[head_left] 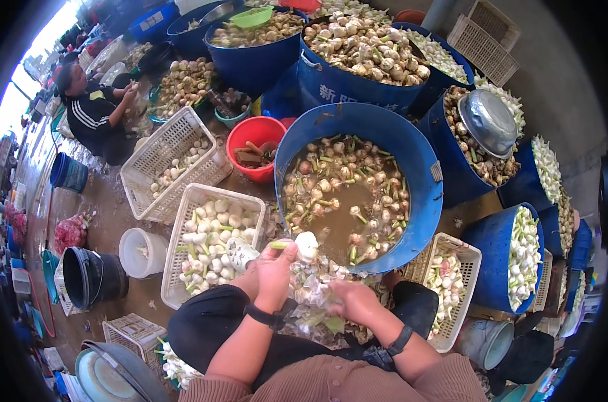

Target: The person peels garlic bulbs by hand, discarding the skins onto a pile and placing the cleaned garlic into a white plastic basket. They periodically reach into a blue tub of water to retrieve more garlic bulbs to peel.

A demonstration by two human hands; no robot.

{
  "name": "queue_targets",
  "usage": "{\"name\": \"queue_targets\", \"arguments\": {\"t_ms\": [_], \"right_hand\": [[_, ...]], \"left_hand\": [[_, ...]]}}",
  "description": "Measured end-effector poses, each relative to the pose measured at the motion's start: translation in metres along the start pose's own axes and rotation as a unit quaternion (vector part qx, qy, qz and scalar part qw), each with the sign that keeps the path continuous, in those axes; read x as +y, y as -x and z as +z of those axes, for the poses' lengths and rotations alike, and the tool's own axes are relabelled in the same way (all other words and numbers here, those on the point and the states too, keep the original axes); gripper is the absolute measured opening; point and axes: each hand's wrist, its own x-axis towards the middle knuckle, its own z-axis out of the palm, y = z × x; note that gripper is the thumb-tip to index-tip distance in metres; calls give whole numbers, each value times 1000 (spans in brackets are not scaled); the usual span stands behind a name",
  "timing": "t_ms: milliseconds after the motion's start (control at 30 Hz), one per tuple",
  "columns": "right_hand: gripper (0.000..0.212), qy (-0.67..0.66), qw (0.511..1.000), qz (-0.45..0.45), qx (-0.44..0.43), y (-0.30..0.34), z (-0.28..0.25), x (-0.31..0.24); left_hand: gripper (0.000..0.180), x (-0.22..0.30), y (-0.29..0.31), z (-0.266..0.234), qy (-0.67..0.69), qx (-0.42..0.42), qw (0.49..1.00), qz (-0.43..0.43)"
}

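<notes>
My left hand [275, 269] is closed round a peeled white garlic bulb [307, 246] with a short green stem, near the front rim of a large blue tub [359, 110]. In the tub, unpeeled garlic bulbs [317, 186] float in muddy water. To the right, my right hand [355, 301] is over a heap of loose garlic skins [310, 287] between my knees. Its fingers are blurred, so I cannot make out what they hold. A cream plastic crate [173, 285] of clean white garlic stands just left of my left hand.
Another cream crate [133, 171] and a red basin [231, 144] stand behind on the left. A white bucket [138, 253] and a black bucket [93, 281] are farther left. At right is a crate of garlic [475, 275]. Blue tubs ring the back; a person [93, 100] sits far left.
</notes>
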Motion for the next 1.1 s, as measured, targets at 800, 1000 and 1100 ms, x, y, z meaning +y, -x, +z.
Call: {"name": "queue_targets", "arguments": {"t_ms": [800, 1000, 1100], "right_hand": [[19, -298, 916, 142, 230, -58, -36, -42], [17, -184, 949, 154, 206, -58, -16, -26], [25, 29, 980, 197, 25, -31, 8, 11]], "left_hand": [[24, 4, 15, 15, -213, 76, 963, 146], [17, 12, 17, 12, -49, 87, 995, -11], [23, 9, 6, 1, 73, 102, 983, -136]]}}
